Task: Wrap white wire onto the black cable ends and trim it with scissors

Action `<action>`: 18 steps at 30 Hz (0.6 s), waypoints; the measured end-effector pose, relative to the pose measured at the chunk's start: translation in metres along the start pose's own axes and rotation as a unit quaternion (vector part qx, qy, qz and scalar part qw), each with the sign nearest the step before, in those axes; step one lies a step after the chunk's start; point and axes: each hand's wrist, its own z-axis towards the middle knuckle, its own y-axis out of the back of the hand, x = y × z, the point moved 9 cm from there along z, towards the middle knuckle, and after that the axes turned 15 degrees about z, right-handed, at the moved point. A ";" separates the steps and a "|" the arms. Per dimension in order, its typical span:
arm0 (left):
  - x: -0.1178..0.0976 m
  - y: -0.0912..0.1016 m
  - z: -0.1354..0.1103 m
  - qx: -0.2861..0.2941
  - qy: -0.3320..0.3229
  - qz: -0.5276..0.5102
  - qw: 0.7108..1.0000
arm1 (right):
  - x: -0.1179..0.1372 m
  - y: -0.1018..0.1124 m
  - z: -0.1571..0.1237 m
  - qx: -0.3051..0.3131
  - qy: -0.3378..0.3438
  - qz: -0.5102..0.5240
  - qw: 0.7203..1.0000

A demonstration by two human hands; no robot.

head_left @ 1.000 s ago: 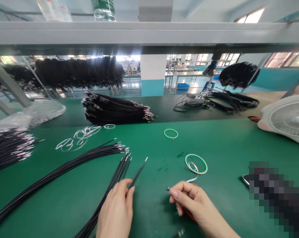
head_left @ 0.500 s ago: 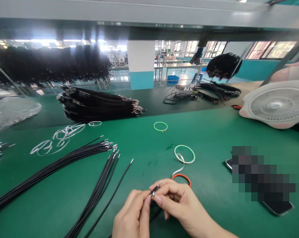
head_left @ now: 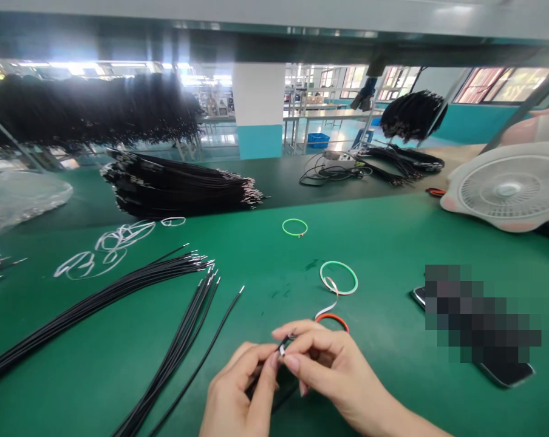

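My left hand (head_left: 238, 394) and my right hand (head_left: 331, 370) meet at the near edge of the green table (head_left: 393, 243). Both pinch the metal-tipped end of a thin black wire (head_left: 283, 348) between their fingertips. To the left a small bunch of black wires (head_left: 183, 337) fans out, with one single wire (head_left: 211, 346) lying beside it. A thicker bundle of black wires (head_left: 101, 294) runs off to the far left. Just beyond my right hand lies an orange ring (head_left: 333, 318) with a white strip.
A green-white tape ring (head_left: 339, 277) and a small green ring (head_left: 295, 227) lie mid-table. White loops (head_left: 105, 249) lie at left. A stack of black wires (head_left: 178, 188) sits farther back, a white fan (head_left: 506, 191) at right, a phone (head_left: 506, 371) near a blurred patch.
My left hand left the wire bunch and joined my right hand, and both now pinch a wire end. The view dropped and shifted right; the orange ring came into sight.
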 end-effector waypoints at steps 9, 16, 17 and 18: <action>-0.008 0.012 -0.002 -0.085 -0.052 0.035 0.994 | 0.017 0.021 -0.004 -0.144 0.047 0.001 0.988; -0.001 0.008 0.002 -0.054 -0.052 0.057 0.996 | 0.004 0.013 -0.009 -0.109 -0.021 -0.030 0.993; 0.000 0.008 0.002 -0.057 -0.048 0.059 0.995 | 0.001 0.013 -0.009 -0.108 -0.029 -0.027 0.993; 0.001 0.008 0.001 -0.061 -0.045 0.062 0.995 | -0.001 0.012 -0.008 -0.109 -0.032 -0.024 0.993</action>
